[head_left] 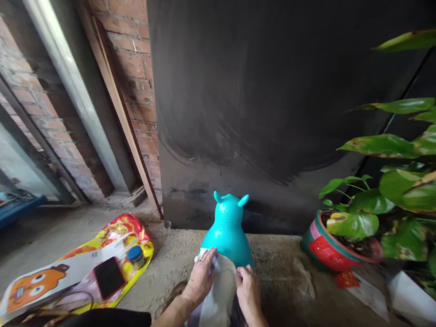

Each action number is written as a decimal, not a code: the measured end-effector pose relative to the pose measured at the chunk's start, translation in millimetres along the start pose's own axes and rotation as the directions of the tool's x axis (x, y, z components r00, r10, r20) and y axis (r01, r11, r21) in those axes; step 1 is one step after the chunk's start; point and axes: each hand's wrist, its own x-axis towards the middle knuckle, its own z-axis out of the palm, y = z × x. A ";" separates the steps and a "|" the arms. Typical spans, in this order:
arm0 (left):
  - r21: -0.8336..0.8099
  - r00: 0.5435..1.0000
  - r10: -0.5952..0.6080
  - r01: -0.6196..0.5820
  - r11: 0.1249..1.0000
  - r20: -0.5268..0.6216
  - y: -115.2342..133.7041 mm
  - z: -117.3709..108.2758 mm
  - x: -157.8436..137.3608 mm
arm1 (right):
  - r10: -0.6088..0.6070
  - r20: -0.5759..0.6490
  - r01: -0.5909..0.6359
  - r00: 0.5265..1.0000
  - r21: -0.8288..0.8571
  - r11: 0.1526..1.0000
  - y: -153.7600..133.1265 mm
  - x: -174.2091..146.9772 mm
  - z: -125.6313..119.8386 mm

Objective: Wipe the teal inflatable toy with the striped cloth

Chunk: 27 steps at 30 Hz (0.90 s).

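Pale grey, round-topped cloth (223, 286), right fingers (242, 271) closed on its edge, grip of left fingers (207, 259) unclear

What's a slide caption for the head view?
Left hand and right hand at either side of pale fabric before a turquoise animal toy, potted plant at right.

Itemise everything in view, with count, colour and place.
Cloth: 1, pale, bottom centre
Animal-shaped toy: 1, turquoise, centre
Plastic sheet: 1, yellow-red, left
Printed bag: 1, white and orange, left
Phone: 1, black, left
Jar: 1, blue-lidded, left
Unclear object: 1, blue, left edge
Plant: 1, green, right
Pot: 1, red and green, right
Panel: 1, dark grey, background
Brick wall: 1, reddish, left
Plank: 1, brown, left
Metal posts: several, grey, left
Left hand: 1, bare, on cloth
Right hand: 1, bare, on cloth
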 end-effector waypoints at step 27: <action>0.087 0.905 -0.013 -0.027 0.996 0.425 15.2 -91.1 -39.0 | -0.234 0.202 0.265 0.951 -0.139 0.954 -2.2 -31.4 -74.8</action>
